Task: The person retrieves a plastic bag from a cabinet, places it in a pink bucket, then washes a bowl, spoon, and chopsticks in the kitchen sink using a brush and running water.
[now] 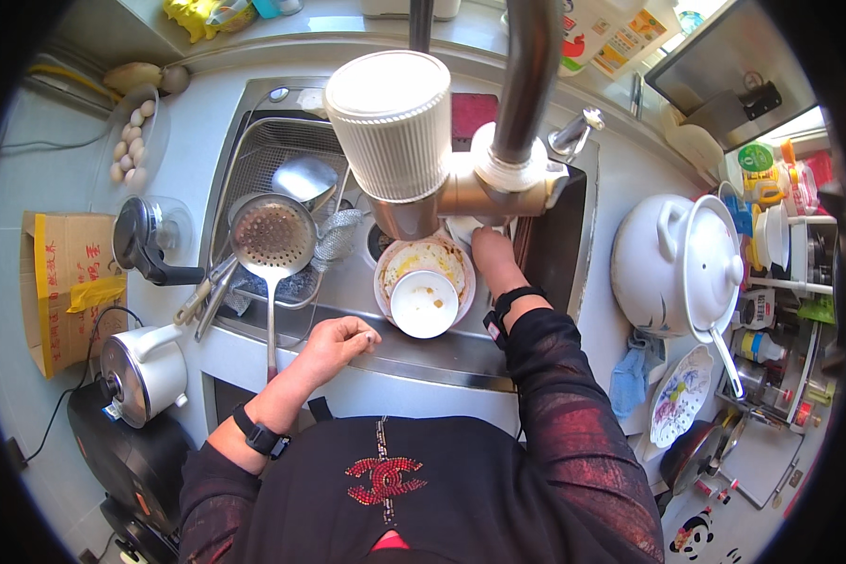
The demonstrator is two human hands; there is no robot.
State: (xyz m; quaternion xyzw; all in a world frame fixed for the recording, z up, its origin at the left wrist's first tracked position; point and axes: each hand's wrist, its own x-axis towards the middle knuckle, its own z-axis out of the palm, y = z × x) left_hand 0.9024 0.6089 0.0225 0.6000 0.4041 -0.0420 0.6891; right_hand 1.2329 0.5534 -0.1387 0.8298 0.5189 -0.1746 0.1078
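My left hand [340, 344] is over the sink's front edge, its fingers curled together with nothing visible in them. Reaching into the sink [484, 352], my right hand [494, 256] passes under the faucet [498, 179], which hides its fingers. Something white [462, 228] shows beside that hand; its kind and whether I grip it are hidden. A small white bowl [425, 305] with food scraps rests inside a larger soiled bowl [461, 268] near my right hand. A long-handled skimmer [274, 235] lies across a wire basket [301, 130] on the left, its handle close to my left wrist.
A ribbed white filter [388, 122] on the faucet overhangs the sink. To the right stands a lidded white pot [663, 268], near a blue cloth [630, 376] and a flowered dish [682, 395]. Leftward are eggs [133, 141], a glass jug [160, 230] and an electric pot [146, 371].
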